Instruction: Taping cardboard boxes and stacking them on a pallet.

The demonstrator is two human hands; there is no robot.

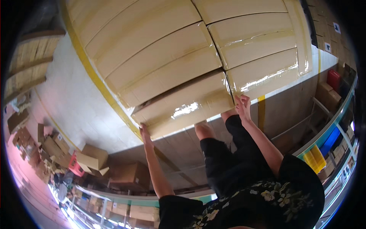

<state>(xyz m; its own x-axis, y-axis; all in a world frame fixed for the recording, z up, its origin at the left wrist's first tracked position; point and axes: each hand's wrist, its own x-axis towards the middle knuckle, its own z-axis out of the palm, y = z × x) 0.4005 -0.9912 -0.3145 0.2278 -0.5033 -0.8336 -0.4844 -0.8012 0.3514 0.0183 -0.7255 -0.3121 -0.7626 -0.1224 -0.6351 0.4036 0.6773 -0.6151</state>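
Note:
A long brown cardboard box (190,105), sealed with shiny clear tape, lies at the near left edge of a broad layer of similar boxes (164,65). A dark gap separates its far side from the box behind. At its left end, my left hand (145,134) presses against the near corner, its fingers partly hidden. My right hand (243,105) is at the box's right near corner with bent fingers, next to the neighbouring taped box (267,74). Between them, the two hands grip the long box by its ends.
Yellow floor lines (110,99) run along the stack's left side. Open cartons (93,158) and a wooden pallet (32,57) are at left. Behind me, shelving with a green edge (335,118) holds boxes, a yellow bin (315,159) and a blue bin (330,140).

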